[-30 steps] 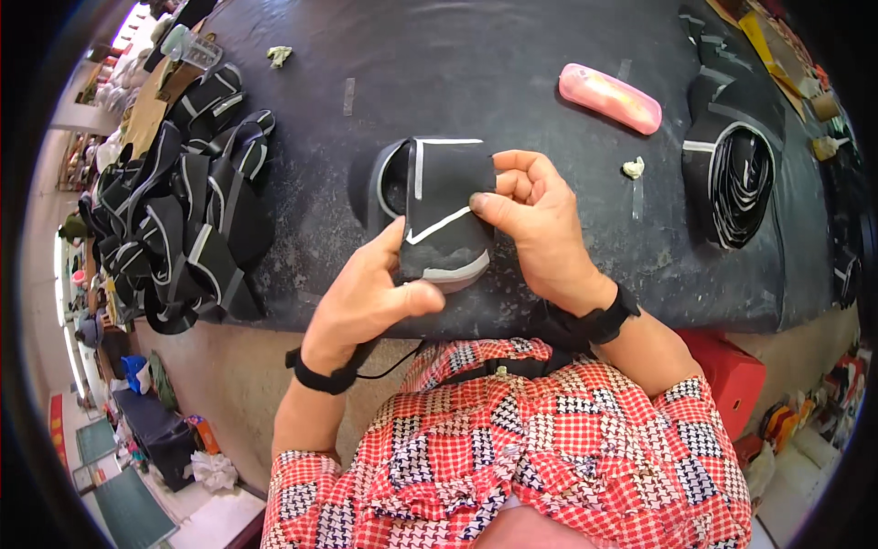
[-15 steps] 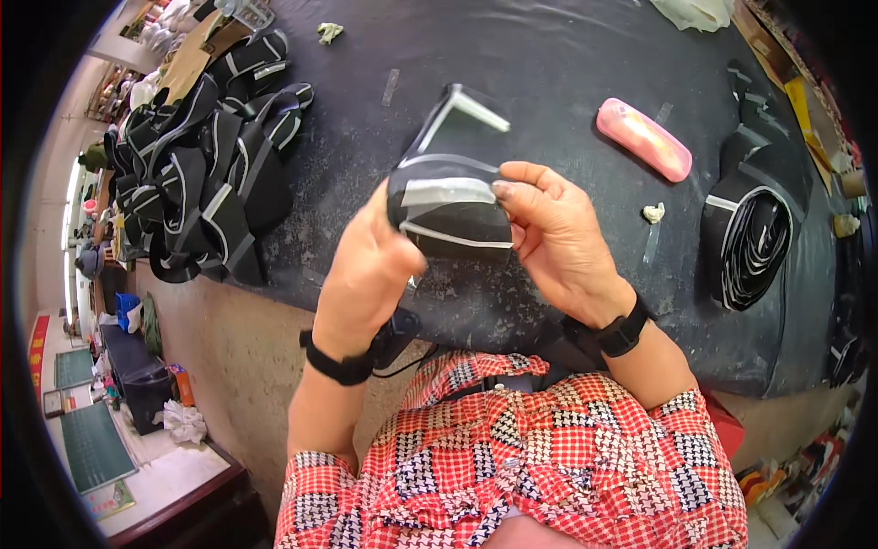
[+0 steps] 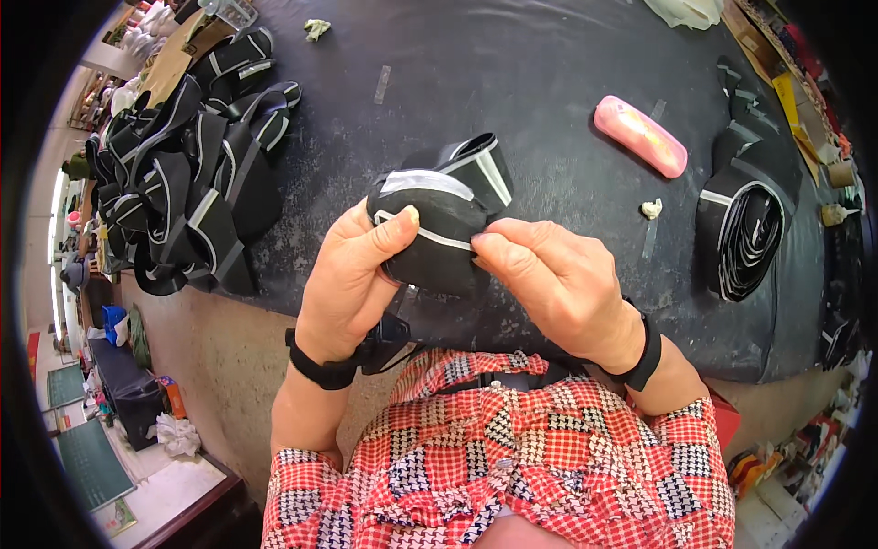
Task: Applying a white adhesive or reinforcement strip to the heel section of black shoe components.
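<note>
A black fabric band [image 3: 439,218] with pale reflective stripes is bent into a rounded loop above the near part of the table. My left hand [image 3: 352,265] grips its left side, the thumb lying over a thin white edge. At the right edge of the band my right hand [image 3: 567,284] pinches the fabric between thumb and fingers. The far end of the piece curls up and away from both hands, showing another white stripe. The fingers of my left hand are partly hidden behind the fabric.
Left on the black-covered table [image 3: 494,64] lies a heap of similar striped bands [image 3: 183,174]. A pink oblong case [image 3: 640,137] sits right of centre. Farther right stands a folded stack of black bands [image 3: 752,233]. Small crumpled scraps [image 3: 651,209] and tape bits lie about.
The band has been turned and folded rounder, its loose end now curling to the right. My right hand has moved lower and pinches the right edge near the thin white line.
</note>
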Demonstrator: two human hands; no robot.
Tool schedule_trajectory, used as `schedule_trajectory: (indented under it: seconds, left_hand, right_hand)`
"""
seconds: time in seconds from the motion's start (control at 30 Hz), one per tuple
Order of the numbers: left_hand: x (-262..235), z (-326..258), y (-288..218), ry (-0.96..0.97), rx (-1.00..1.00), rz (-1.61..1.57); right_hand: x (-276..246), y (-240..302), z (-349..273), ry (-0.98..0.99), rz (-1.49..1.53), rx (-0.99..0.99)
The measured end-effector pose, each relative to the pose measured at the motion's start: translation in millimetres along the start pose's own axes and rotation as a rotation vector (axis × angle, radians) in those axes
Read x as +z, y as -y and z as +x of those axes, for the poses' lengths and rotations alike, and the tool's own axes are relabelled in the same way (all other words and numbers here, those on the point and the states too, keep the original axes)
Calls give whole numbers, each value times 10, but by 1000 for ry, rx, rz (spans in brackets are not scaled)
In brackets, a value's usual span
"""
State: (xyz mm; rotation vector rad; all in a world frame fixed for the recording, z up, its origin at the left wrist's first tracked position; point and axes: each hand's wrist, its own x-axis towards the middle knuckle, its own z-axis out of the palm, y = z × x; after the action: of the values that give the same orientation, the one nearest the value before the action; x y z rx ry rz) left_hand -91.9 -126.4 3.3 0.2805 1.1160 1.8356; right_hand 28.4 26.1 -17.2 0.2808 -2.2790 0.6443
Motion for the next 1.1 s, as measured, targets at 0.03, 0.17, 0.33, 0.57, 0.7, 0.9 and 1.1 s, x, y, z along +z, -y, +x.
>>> schedule_trajectory:
  seconds: [0.03, 0.17, 0.33, 0.57, 0.7, 0.9, 1.1]
  left_hand:
    - [-11, -5, -2, 0, -17, 1]
    - [-74, 13, 9, 28, -73, -1]
    - [-112, -32, 24, 118, -100, 230]
    - [-238, -116, 137, 165, -256, 1048]
    - [-238, -132, 224, 237, -192, 1187]
    - [-325, -263, 313, 184, -276, 718]
    - [-250, -368, 351, 24, -103, 618]
  right_hand:
    - [-14, 19, 12, 67, -16, -2]
    - [47, 94, 64, 108, -115, 20]
    - [64, 24, 27, 267, 21, 136]
    - [-244, -147, 262, 611, 1041, 964]
    - [-17, -306, 192, 429, 1371, 1221]
    - [138, -357, 26, 388, 1482, 1331]
    - [85, -305, -43, 358, 1387, 1214]
